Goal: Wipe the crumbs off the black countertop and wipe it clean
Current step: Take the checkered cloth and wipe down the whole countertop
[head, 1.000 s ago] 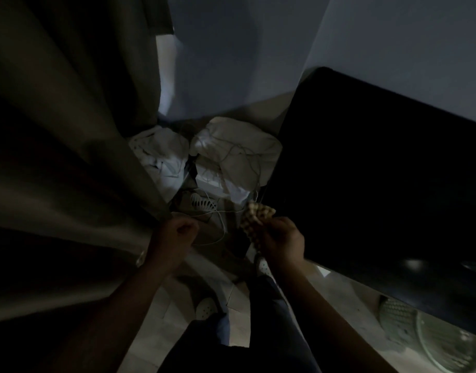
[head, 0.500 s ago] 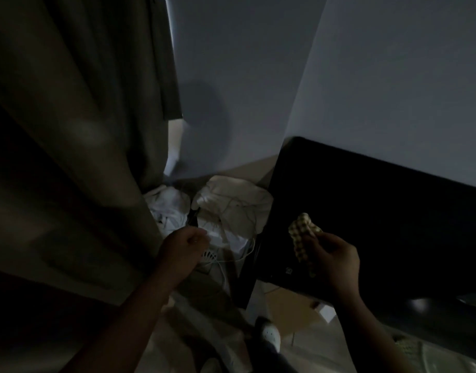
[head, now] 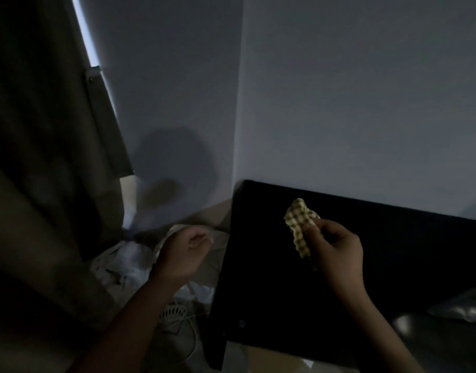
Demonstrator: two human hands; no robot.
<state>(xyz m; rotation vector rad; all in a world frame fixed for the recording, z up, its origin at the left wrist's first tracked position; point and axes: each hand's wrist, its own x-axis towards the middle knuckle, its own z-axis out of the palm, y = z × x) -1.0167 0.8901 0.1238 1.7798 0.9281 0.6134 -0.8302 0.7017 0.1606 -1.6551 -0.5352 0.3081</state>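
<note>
- The step in hand, as I judge it, is to bring the checked cloth down on the black countertop and begin the first stroke.
- The cloth is over the back left part of the countertop, near the corner where it meets the grey wall. I cannot tell if it touches the surface already or is just above it.
- To do it well, I would lay the cloth flat instead of bunched, so that more of it meets the surface.
- I would start at the wall side and pull toward the front edge in overlapping strokes, gathering the crumbs in one place and not scattering them.
- The picture is very dark and I see no crumbs on the black surface, so I would cover the whole top and not rely on the eye.
- My right hand grasps the cloth: the fingers are bent around its lower part and the upper part stands up crumpled and free.
- My left hand is off the countertop, beside its left edge, above the white bundles on the floor.
- Its fingers are clenched toward the palm, with the thumb against them. I see nothing inside it, though the darkness could hide a small thing.
</note>
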